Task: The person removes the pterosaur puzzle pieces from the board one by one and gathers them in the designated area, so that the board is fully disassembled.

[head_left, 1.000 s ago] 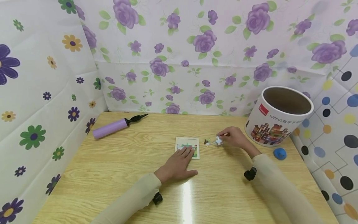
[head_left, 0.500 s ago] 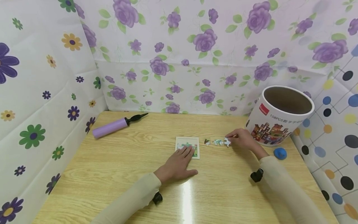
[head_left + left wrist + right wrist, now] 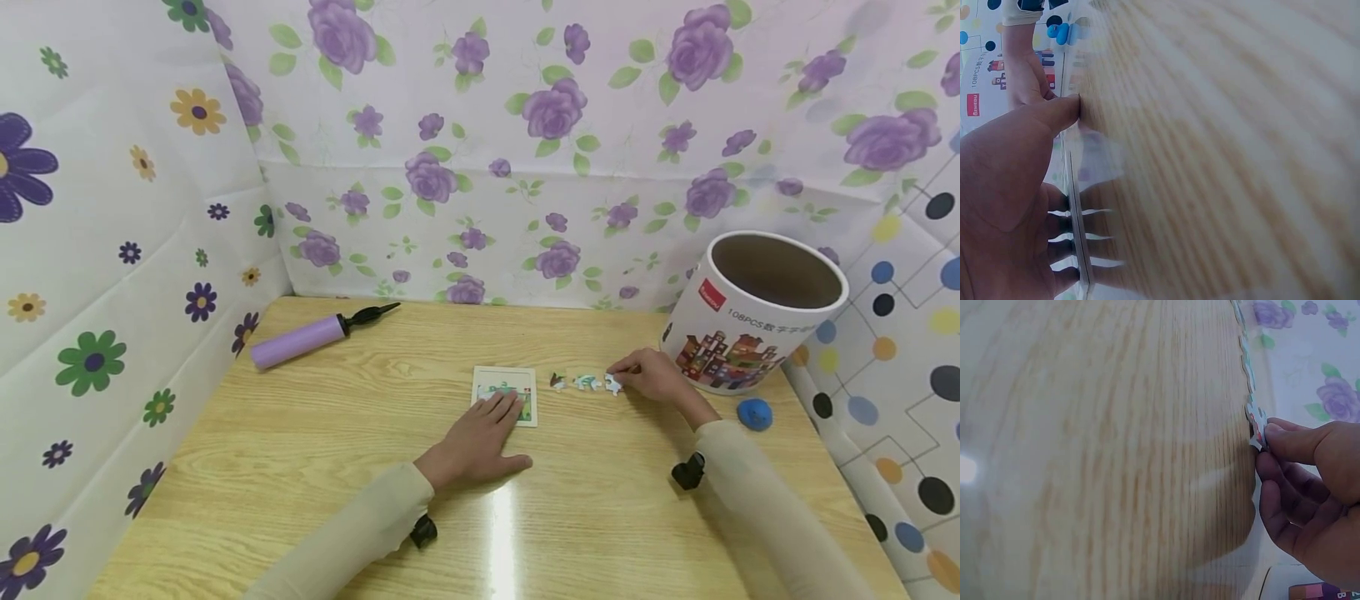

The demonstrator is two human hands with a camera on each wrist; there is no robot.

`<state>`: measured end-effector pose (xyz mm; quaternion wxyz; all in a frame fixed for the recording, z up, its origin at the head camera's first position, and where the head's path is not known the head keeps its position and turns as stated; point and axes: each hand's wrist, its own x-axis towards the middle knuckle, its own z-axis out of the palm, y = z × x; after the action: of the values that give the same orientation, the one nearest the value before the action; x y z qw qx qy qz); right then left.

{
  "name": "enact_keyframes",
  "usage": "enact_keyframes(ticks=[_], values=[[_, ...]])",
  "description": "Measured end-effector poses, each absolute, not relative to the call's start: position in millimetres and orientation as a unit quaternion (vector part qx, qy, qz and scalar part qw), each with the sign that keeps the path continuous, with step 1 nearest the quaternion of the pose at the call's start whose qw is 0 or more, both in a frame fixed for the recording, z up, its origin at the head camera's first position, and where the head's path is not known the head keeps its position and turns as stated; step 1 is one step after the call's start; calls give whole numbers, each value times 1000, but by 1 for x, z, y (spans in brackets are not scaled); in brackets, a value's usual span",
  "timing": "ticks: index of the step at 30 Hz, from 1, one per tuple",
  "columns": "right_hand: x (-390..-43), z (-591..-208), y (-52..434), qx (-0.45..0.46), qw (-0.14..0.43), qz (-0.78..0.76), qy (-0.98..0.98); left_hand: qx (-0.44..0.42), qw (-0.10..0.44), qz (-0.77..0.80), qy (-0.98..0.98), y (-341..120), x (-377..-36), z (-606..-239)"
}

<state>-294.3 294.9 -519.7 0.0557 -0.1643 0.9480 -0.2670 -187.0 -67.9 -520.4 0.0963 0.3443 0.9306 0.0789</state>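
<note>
- Right hand [image 3: 656,379] pinching a puzzle piece [image 3: 612,384] between thumb and fingertips, piece down on the table [image 3: 300,467], just left of the tub [image 3: 750,312].
- Piece at the right end of a short row: two more pieces [image 3: 573,382] farther left of the tub, near each other; touching or apart cannot be told.
- Right wrist view: thumb and forefinger clamped on the piece's edge [image 3: 1256,428], other fingers curled under.
- Left hand [image 3: 480,437] flat, fingers straight and a little spread, pressing on the puzzle board [image 3: 506,392], well left of the tub.
- Left wrist view: fingertips [image 3: 1060,240] across the board's thin edge [image 3: 1075,225].
- Step in hand, as judged: setting the pinched piece down at the row's end.
- To do well: keep the grip light and at the edge, lay the piece flat, avoid knocking the neighbours.
- Worth keeping the board held down so nothing shifts.
- Risk: piece tipping on edge if let go while tilted.
- Tub: round cardboard, open top, printed buildings on the side, leaning a bit against the wall cover.
- Inside of the tub: only bare brown wall in sight, bottom hidden, contents cannot be told.
- Blue lump [image 3: 754,413] on the table just in front of the tub.
- Purple pump [image 3: 300,340] far left of the tub, by the back wall.
</note>
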Motion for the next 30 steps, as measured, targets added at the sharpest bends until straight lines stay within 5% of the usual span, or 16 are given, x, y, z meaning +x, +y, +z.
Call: enact_keyframes(ticks=[21,30], values=[[-293,-502,268,-200,25,-280,939,343,44,59,936,-64,-186,-521],[-295,-500,229,-245,44,-292,923,319,72,27,945,-56,-175,-518]])
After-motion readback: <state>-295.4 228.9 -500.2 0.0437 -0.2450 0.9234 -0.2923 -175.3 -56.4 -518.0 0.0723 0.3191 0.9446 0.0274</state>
